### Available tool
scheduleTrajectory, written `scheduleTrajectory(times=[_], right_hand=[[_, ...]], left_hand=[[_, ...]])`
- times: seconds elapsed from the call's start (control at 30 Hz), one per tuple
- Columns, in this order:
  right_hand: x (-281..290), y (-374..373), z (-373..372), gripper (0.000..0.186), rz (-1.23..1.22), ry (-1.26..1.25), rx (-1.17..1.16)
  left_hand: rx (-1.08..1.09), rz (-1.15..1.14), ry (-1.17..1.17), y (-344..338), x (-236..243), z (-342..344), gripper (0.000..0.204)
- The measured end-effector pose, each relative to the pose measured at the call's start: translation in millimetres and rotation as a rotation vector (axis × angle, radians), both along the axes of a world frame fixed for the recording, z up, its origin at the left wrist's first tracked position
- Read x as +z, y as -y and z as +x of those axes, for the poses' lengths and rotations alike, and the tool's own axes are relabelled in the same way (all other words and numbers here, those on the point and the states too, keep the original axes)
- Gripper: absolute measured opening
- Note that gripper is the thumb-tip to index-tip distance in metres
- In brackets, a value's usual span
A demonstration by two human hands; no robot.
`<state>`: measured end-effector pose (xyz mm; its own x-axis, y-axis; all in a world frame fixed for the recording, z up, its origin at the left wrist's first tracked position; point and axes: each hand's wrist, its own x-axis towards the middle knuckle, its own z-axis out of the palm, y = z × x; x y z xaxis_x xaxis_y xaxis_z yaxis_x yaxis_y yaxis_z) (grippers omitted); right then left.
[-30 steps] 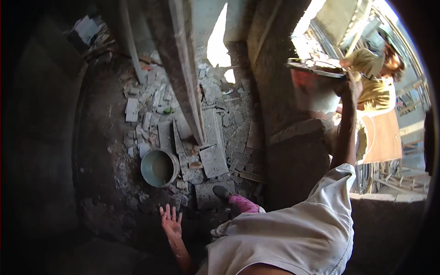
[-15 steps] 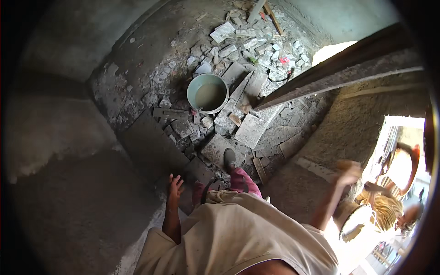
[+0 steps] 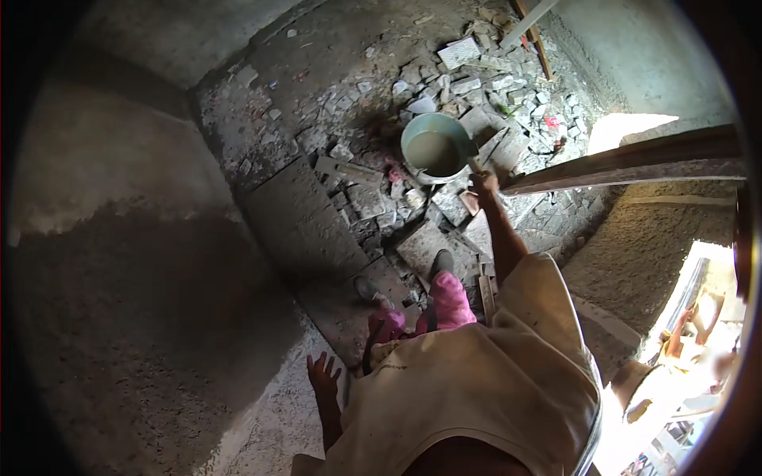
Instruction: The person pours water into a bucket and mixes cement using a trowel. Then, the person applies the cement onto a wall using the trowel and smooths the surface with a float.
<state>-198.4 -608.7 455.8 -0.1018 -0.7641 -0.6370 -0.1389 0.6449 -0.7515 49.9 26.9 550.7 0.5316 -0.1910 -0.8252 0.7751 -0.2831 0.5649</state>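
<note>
My right hand (image 3: 485, 184) reaches forward to the right rim of a round grey-green bucket (image 3: 444, 124). Its fingers are closed around a short pale handle (image 3: 475, 164) with a darker end against the rim; the kind of tool is too small to tell. Murky grey-brown liquid fills part of the bucket, which stands upright on the rubble. Down at the left, near the rough wall, my left hand (image 3: 323, 371) is open, fingers spread, with nothing in it.
Broken tiles and stones (image 3: 492, 87) cover the floor around the bucket. A wooden beam (image 3: 635, 168) slants in from the right. Partly wet-looking plaster wall (image 3: 151, 317) rises at left. Beyond a bright opening (image 3: 714, 254) at right, another person shows, washed out by glare.
My right hand has swung from the opening on the right forward to the bucket's rim. The view has shifted, so the bucket appears farther right. My left hand stays open and low.
</note>
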Motion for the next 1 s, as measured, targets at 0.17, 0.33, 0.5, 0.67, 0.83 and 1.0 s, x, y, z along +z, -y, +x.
scheduleTrajectory(times=[0.17,0.33,0.5,0.67,0.83,1.0], right_hand=[[-69,-85,-72,0.044,-0.326,-0.407,0.27],[-58,-240,2,0.039,0.074,-0.876,0.581],[-58,-204,94,0.055,-0.225,-0.768,0.941],[-130,-138,187,0.057,-0.468,-0.664,1.103],[-271,-79,276,0.059,-0.307,-0.797,1.398],[-493,35,317,0.046,-0.796,-0.743,1.587]], left_hand=[[0.077,0.033,-0.064,-47,-49,48,0.07],[0.299,0.153,-0.015,-115,-33,71,0.072],[0.253,0.205,-0.11,-117,-36,75,0.071],[0.228,0.267,-0.253,-67,-44,65,0.064],[0.385,0.332,-0.462,-37,-113,-6,0.06],[0.533,0.349,-0.719,103,-170,15,0.065]])
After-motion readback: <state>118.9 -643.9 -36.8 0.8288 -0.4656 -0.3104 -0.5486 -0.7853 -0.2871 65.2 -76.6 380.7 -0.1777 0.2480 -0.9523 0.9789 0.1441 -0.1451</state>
